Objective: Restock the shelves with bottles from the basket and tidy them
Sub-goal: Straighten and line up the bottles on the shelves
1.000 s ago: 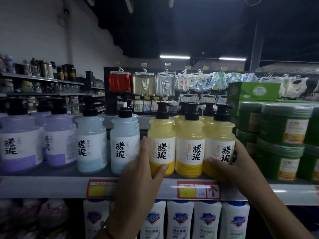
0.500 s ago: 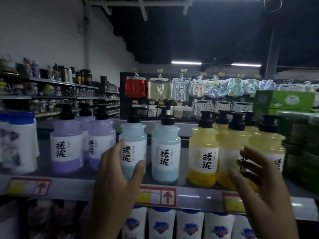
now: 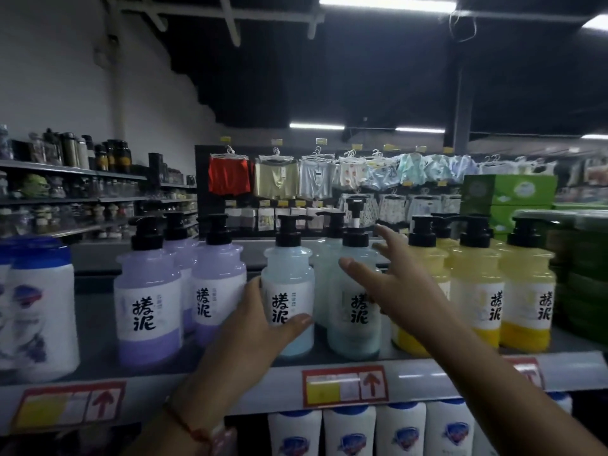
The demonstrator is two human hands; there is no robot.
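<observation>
Currently tidying: left hand (image 3: 253, 320) grips the front blue bottle (image 3: 289, 301) near the shelf's front edge (image 3: 230, 386), right hand (image 3: 394, 284) reaches, fingers spread and empty, past the neighbouring blue bottle (image 3: 355, 311); next, probably square up that row.

The left hand (image 3: 260, 327) reaches up from below, thumb and fingers curled round a blue bottle (image 3: 289, 297), a red cord at its wrist. The right hand (image 3: 391, 278) stretches forward with fingers spread and straight, gripping nothing.
</observation>
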